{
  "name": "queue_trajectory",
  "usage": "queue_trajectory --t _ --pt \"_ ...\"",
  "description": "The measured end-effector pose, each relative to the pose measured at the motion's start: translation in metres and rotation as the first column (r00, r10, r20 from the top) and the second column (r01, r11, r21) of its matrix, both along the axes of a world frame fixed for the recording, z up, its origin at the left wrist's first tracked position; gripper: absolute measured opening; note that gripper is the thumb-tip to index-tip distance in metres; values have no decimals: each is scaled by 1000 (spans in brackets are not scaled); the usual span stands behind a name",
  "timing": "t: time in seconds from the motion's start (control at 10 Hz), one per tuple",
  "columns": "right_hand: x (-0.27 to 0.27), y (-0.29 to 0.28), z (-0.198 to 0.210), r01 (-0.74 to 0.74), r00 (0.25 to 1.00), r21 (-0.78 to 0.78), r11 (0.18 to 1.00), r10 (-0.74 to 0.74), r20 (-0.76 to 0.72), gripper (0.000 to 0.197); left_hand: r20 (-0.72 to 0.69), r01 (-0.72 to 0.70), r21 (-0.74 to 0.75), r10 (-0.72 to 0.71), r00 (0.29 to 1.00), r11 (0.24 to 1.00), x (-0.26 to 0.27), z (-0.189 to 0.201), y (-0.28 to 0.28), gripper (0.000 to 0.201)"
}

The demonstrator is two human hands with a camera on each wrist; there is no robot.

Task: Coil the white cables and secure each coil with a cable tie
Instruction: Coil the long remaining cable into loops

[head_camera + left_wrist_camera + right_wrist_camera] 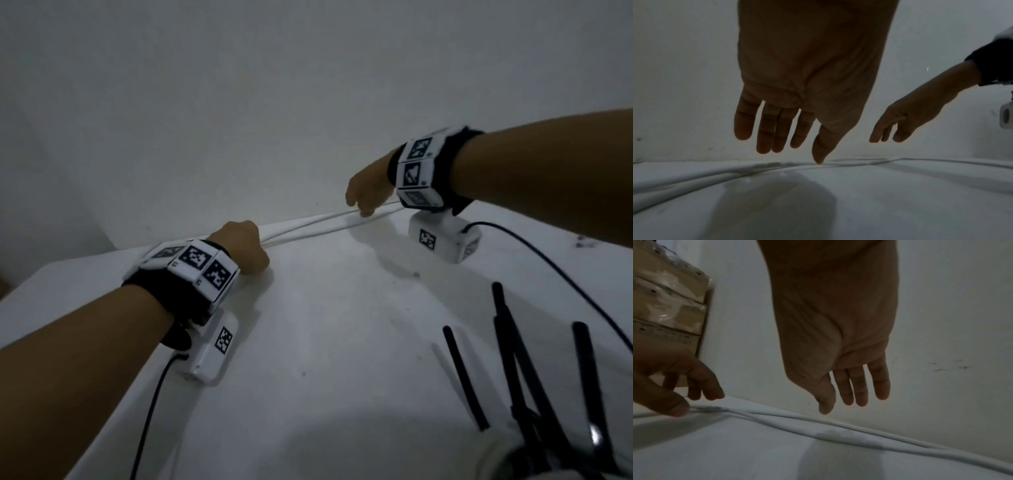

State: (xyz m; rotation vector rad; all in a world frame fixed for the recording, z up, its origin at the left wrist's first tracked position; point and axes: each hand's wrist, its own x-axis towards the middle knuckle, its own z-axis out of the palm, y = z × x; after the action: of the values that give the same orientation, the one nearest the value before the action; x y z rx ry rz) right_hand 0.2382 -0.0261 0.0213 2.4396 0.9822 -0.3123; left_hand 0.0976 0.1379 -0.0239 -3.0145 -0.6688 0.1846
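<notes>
Two white cables (308, 228) lie side by side along the far edge of the white table (342, 342), close to the wall. My left hand (246, 250) is over their left stretch. In the left wrist view its fingers (764, 129) hang straight and the thumb tip touches the cables (711, 180). My right hand (359, 205) hovers over the cables farther right, fingers relaxed and holding nothing. From the right wrist, that hand (842, 404) hangs just above the cables (838, 433). Several black cable ties (513, 359) lie at the near right.
A white wall (308, 85) rises directly behind the cables. Stacked cardboard boxes (668, 305) stand beyond the table's left end. A thin black wire (548, 260) from the right wrist camera loops over the table's right side.
</notes>
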Motion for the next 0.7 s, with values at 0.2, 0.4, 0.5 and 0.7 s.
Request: queue_trajectory --t 0.2,0.4,0.5,0.7 --pt "-2 3 -35 -37 999 67 997 37 3 28 -7 -8 34 9 1000 999 -1 -8 7 19" --pt "-24 -23 -15 -51 993 22 998 49 110 21 59 14 -88 -9 998 996 -21 14 -3 29" --pt "-30 -48 23 -161 957 106 981 129 258 22 241 19 -259 46 969 966 -38 49 -12 27" --pt "-56 -122 94 -162 833 -46 986 161 529 25 564 45 -471 261 784 881 -84 126 -31 27"
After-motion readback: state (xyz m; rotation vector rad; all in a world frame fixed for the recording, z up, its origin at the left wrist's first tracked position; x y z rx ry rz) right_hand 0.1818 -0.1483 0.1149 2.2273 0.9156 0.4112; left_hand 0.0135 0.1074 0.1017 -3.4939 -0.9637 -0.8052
